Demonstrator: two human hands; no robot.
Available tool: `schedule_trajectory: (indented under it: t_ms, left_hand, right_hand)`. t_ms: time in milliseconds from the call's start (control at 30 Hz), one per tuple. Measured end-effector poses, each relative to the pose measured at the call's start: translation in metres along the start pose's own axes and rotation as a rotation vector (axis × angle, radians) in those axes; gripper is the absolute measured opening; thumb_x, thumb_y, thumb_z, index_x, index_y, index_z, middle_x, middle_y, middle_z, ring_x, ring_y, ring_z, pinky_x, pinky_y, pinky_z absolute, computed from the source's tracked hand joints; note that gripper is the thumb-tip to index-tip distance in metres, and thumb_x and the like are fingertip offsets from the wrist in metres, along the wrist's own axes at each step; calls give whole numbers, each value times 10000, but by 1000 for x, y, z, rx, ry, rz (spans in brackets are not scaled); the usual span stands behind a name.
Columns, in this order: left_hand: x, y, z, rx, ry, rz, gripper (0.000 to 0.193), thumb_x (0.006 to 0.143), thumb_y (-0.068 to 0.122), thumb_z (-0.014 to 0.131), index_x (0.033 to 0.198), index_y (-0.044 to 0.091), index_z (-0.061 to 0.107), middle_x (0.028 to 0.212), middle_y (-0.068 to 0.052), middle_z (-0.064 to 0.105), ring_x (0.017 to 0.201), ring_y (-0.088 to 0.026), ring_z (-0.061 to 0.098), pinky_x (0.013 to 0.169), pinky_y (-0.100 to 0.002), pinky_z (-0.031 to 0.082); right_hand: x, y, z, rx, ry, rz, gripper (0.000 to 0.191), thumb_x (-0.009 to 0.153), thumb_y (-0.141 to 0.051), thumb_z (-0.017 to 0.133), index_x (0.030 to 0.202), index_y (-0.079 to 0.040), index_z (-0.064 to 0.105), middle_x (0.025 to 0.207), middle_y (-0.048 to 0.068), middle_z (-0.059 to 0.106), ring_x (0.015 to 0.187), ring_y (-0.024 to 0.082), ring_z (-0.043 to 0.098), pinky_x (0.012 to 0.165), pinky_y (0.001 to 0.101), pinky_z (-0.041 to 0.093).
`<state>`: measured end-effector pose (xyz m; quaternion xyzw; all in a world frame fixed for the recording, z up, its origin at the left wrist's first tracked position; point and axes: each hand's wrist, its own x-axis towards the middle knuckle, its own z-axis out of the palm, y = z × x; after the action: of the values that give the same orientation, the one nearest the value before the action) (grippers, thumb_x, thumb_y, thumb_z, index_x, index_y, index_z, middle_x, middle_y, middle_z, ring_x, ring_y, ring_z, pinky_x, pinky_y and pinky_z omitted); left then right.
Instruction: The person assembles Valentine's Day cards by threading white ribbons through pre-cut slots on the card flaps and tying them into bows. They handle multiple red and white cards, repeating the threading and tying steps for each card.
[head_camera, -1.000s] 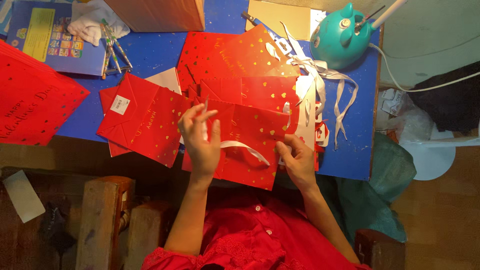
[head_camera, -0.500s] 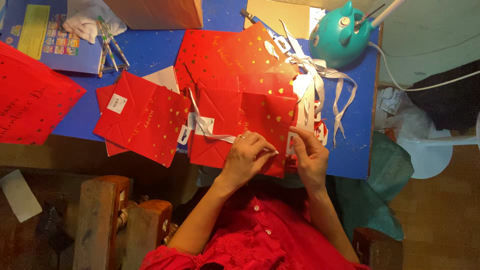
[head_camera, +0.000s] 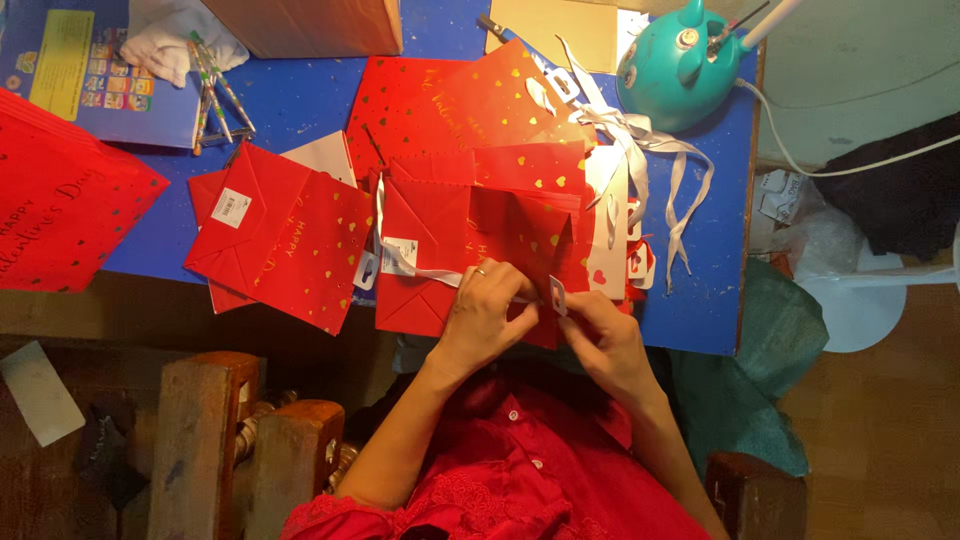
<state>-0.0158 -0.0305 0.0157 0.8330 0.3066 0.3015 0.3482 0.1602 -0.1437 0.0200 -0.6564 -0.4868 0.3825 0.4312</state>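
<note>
A flat red paper gift bag (head_camera: 455, 235) with gold hearts lies on the blue table (head_camera: 300, 105) right in front of me. My left hand (head_camera: 485, 318) and my right hand (head_camera: 600, 335) meet at its near edge. Both pinch a white ribbon (head_camera: 425, 270) that runs left across the bag, and a small white tag (head_camera: 557, 294) sticks up between the fingers. A second red bag (head_camera: 285, 235) lies flat to the left, and more red bags (head_camera: 450, 105) are spread behind.
A teal lamp base (head_camera: 672, 65) stands at the back right beside loose white ribbons (head_camera: 640, 150). A stack of red bags (head_camera: 60, 215) sits at far left, a cardboard box (head_camera: 320, 25) and markers (head_camera: 215, 95) at the back. Wooden furniture (head_camera: 210, 440) is below left.
My left hand has moved right from the middle of the bag to its near edge, joining the right hand on the ribbon. The bag has shifted slightly.
</note>
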Motion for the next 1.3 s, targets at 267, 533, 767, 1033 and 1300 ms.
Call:
schedule_trajectory:
  t_ms: [267,533,767,1033,1300]
  left_hand:
    - [2,5,-4,-10,-21,-11,370,771,386,857,796,82,649,786,-40,650,833,-244,595,798,-394,435]
    - [2,5,-1,-6,-19,-30,256,768,263,825,808,82,650,785,-42,658,836,-246,600,806,-394,434]
    - [-1,1,-9,-262,-58,-195,243,835,190,809,890,32,632,850,-79,697,827,-241,667,737,-369,544]
    - [1,2,-13,-440,-104,-311,213,880,169,773,904,25,618,869,-57,724,828,-162,770,741,-282,632]
    - [3,5,-14,-362,-54,-288,247,877,188,796,866,12,625,839,-84,677,777,-170,735,705,-298,627]
  right_hand:
    - [6,-10,4,-183,-24,-215,312,868,48,632,1173,-14,663,1065,121,681,1016,247,663,874,329,525]
    - [7,-5,11,-194,28,-229,272,905,59,612,1160,-19,666,1037,106,698,985,260,665,870,333,525]
    - [16,-8,22,-300,114,-420,325,858,10,705,1180,-16,666,1149,129,705,1063,300,649,942,388,492]
    - [16,-1,30,-342,194,-328,167,871,-28,747,1032,-55,708,961,96,692,892,285,636,798,381,503]
    - [9,11,25,-94,320,-183,115,927,-19,728,1037,-41,699,926,80,659,791,153,640,684,276,518]
